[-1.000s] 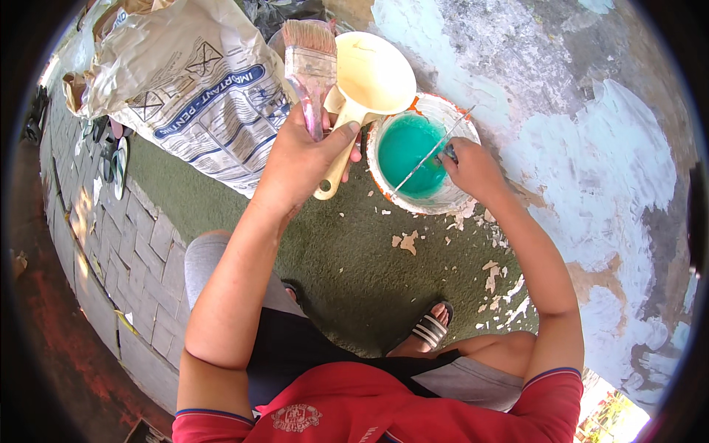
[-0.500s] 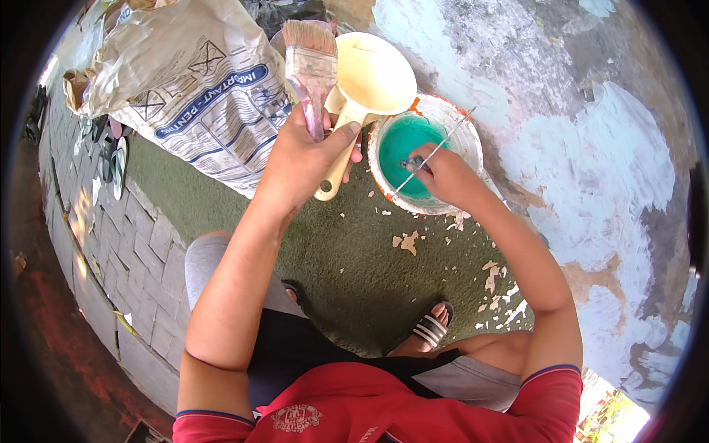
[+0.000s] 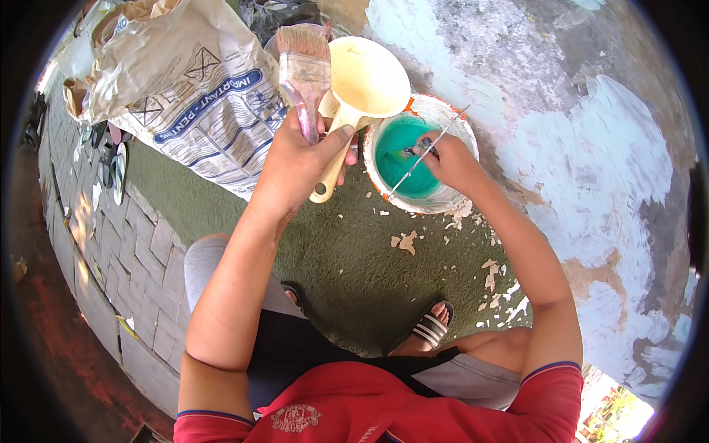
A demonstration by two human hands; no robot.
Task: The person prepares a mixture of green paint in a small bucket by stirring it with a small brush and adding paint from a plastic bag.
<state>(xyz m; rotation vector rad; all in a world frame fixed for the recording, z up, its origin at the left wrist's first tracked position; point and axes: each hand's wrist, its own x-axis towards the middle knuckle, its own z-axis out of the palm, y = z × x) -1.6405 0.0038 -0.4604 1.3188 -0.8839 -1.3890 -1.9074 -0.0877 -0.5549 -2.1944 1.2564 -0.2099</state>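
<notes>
My left hand is closed round two things at once. One is a wide paintbrush with reddish-brown bristles pointing up and away; the other is a cream plastic dipper, its bowl facing up. Just right of them stands a white bucket with orange smears on its rim, holding turquoise paint. Inside its mouth my right hand grips a tool with a dark handle. The tool's lower end is in the paint, so its kind is hidden. The bucket's thin wire handle slants across the opening.
A large crumpled white paper sack leans at the far left, with a black plastic bag behind it. Pale blue patches mark the grey wall on the right. Paint flakes litter the green ground. Sandals lie on the pavers.
My right hand has shifted slightly right and up in the bucket, and a light swirl shows in the paint. The brush and dipper have moved only a little, with my left hand.
</notes>
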